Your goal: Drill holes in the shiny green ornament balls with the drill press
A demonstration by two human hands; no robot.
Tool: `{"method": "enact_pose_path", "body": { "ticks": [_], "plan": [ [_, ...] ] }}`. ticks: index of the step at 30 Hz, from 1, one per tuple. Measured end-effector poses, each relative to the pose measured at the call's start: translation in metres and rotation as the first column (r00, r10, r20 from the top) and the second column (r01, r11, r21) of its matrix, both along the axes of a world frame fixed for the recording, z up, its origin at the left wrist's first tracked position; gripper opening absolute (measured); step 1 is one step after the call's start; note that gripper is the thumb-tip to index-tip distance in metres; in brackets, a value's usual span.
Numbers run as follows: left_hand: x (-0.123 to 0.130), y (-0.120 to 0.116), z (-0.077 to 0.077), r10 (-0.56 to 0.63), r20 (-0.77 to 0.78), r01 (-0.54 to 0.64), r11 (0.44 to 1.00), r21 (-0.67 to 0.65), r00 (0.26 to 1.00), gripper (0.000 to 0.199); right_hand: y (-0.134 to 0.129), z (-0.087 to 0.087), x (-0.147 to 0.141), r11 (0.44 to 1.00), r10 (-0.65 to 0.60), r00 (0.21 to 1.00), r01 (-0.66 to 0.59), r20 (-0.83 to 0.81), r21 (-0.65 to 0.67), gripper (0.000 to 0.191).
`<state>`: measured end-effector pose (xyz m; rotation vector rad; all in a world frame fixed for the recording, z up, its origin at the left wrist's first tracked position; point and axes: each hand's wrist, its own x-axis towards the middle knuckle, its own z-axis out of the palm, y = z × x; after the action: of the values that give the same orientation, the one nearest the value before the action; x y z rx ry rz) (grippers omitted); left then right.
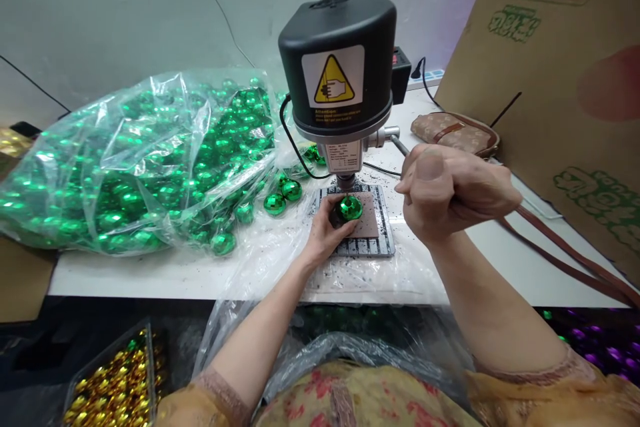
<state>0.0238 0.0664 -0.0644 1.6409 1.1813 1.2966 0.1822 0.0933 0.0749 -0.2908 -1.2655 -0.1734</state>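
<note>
Pinched between the thumb and fingers of my left hand (pixel 327 230) is a shiny green faceted ball (pixel 349 208). It rests on a pinkish square board (pixel 369 217), right under the chuck (pixel 345 181) of a small black bench drill press (pixel 337 60). The drill tip is hard to make out. My right hand (pixel 445 190) is closed in a fist around the end of the press's feed lever (pixel 399 144), whose grip is hidden by the fingers. Beneath the board lies the slotted metal base (pixel 383 243), sprinkled with dark shavings.
A clear plastic bag (pixel 165 147) full of green balls fills the left of the white table (pixel 125 277), with several loose balls (pixel 275 203) beside it. A patterned pouch (pixel 453 133) and a cardboard box (pixel 560 80) stand right. Gold balls (pixel 113 380) fill a bin below.
</note>
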Motion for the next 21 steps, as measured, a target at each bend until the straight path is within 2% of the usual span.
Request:
{"method": "enact_pose_path", "body": {
  "ticks": [7,13,16,18,19,21],
  "plan": [
    [-0.001,0.001,-0.001,0.004,-0.015,-0.004,1.000,0.015,1.000,0.051,0.003,-0.004,0.001,0.999,0.003,1.000,-0.004,0.009,0.043,0.043],
    [-0.002,0.001,-0.001,0.015,-0.034,-0.014,1.000,0.026,0.999,0.050,0.000,-0.013,0.003,0.995,0.078,0.995,-0.082,0.070,0.063,0.043],
    [-0.001,0.002,-0.002,0.014,-0.035,-0.014,1.000,0.018,0.999,0.050,-0.006,0.000,0.002,0.998,0.056,0.997,-0.056,0.047,-0.007,0.046],
    [0.000,0.003,-0.001,0.019,-0.021,-0.019,1.000,0.011,1.000,0.050,-0.008,0.018,-0.001,0.989,0.070,0.997,-0.073,-0.031,-0.126,0.048],
    [0.001,0.004,0.000,0.030,-0.019,-0.030,0.999,0.010,0.999,0.051,-0.009,0.029,-0.002,0.970,0.069,0.995,-0.085,-0.077,-0.228,0.047],
    [0.003,0.001,0.003,0.087,-0.045,-0.087,0.996,0.015,0.995,0.050,-0.008,0.048,-0.004,0.945,0.099,0.989,-0.129,-0.110,-0.300,0.043]
  ]
}}
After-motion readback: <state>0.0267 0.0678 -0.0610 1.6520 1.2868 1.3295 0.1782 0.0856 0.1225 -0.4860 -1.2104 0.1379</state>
